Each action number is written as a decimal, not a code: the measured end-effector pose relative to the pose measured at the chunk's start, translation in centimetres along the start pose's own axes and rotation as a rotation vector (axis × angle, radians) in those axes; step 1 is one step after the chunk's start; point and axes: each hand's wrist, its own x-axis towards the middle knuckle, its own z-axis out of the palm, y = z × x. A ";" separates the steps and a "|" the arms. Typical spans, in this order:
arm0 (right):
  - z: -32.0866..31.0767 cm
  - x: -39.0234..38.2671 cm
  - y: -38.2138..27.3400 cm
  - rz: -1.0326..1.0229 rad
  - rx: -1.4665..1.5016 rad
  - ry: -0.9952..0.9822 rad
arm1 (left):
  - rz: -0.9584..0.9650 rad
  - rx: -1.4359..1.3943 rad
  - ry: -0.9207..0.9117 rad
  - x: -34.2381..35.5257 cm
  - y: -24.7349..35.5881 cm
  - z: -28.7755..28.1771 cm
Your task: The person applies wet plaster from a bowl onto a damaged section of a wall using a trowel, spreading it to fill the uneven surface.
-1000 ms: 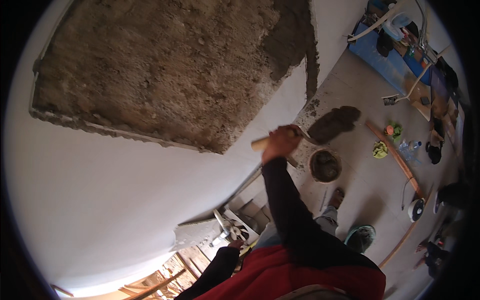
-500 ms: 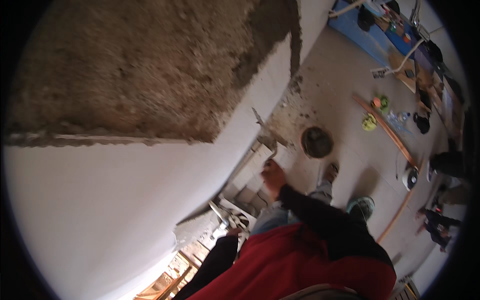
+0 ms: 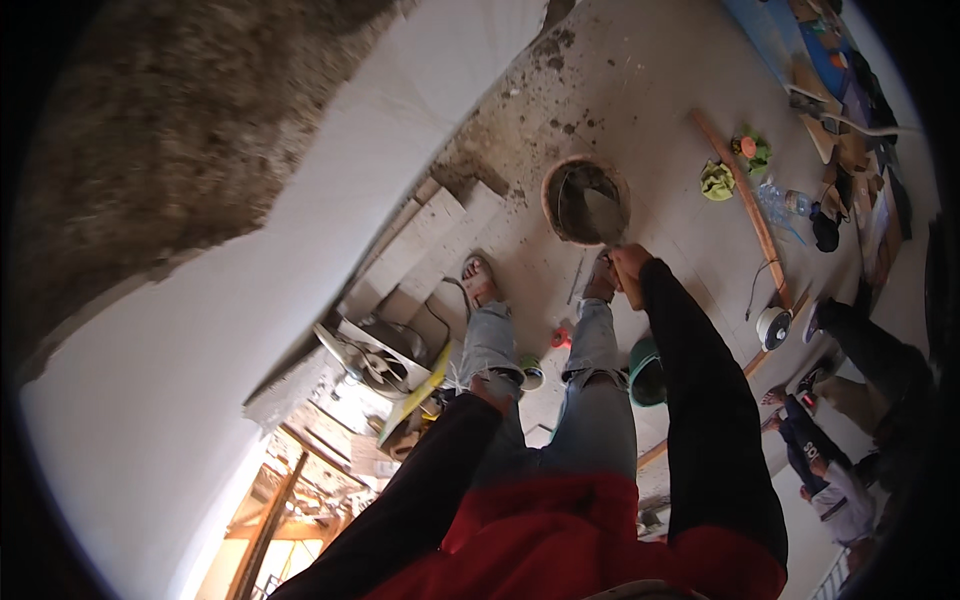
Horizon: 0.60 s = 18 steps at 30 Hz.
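My right hand (image 3: 629, 262) is closed round the handle of a trowel (image 3: 604, 214). The trowel's blade lies over the mouth of a round bucket (image 3: 551, 187) that holds grey-brown mortar (image 3: 577, 190). Whether the blade touches the mortar is hard to make out. Down by my left knee is my left hand (image 3: 489, 393), close to the torn jeans. Its fingers are mostly hidden, and nothing shows in it.
Rough brown wall surface (image 3: 180, 130) borders smooth white plaster (image 3: 170, 400) at left. Pale boards (image 3: 415, 235), a fan (image 3: 378, 365) and a green bucket (image 3: 647, 372) stand around my legs. A long wooden strip (image 3: 740, 200) lies right. Other people (image 3: 830, 480) are at far right.
My right hand has brought the trowel from beside the wall to over the mortar bucket. My left hand has come from near the fan to my knee. The view has shifted.
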 end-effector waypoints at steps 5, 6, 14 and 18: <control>3.9 9.2 1.9 -0.077 -0.387 0.115 | -0.294 0.124 -0.145 -2.2 5.8 0.7; 4.6 10.3 2.7 -0.074 -0.377 0.168 | -0.330 0.150 -0.151 -2.7 6.6 0.8; -1.4 11.3 10.0 -0.380 -0.770 0.278 | -0.518 0.150 -0.150 -3.5 12.5 2.3; -3.6 4.0 9.4 0.076 -0.496 -0.082 | -0.548 0.177 -0.242 -2.9 14.2 1.9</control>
